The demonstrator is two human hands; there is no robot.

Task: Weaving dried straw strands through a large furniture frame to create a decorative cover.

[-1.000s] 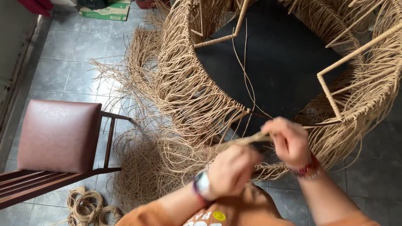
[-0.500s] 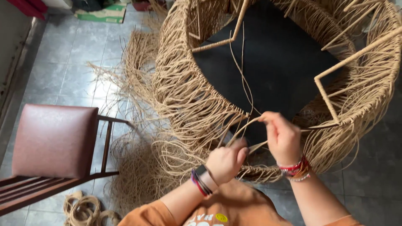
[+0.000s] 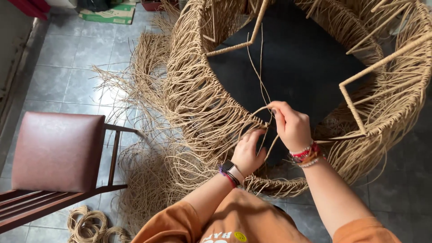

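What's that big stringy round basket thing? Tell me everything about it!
The frame is a big round rim wrapped in tan cord, with many loose strands hanging off it like a fringe and spilling over the grey floor. Cord-wrapped rods cross its dark middle. It stands on the tiles beside a brown chair. The left hand and right hand pinch a strand at its near rim.

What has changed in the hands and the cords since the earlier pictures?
The left hand has moved up to the woven tan cord rim, and the right hand has risen, keeping its grip on a thin tan cord strand. The round cord-wrapped frame, dark red padded chair and coiled cord on the floor stayed put.
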